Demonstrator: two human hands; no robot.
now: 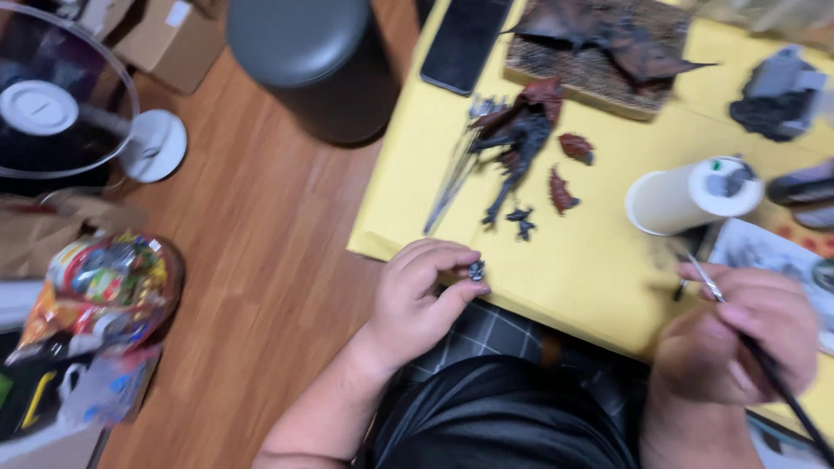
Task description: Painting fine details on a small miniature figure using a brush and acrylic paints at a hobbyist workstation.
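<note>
Left hand: the left hand (423, 291) was curled at the near edge of the tabletop (599, 269), thumb and fingertips pinching a small dark model part (476, 270) so that one face was turned up and open to the brush.
Right hand: the right hand (738, 334) was closed in a pen-like grip on a thin paintbrush (708, 285), its tip angled up and to the left, toward the held part, the two well apart.
Model part: it sat clear of the yellow surface, just above the lap, steadied only by the fingers.
Set-aside pieces: a dark red and grey winged figure (519, 130) and two small red pieces (569, 169) lay flat in the middle of the tabletop, apart from one another, seemingly so that no surfaces touched.
Supplies: a white roll (686, 198) lay on its side near the right hand; a black phone (465, 39) lay at the far edge.
Surroundings: a snack bag (109, 282) stood on the wooden floor (261, 260) to the left.
</note>
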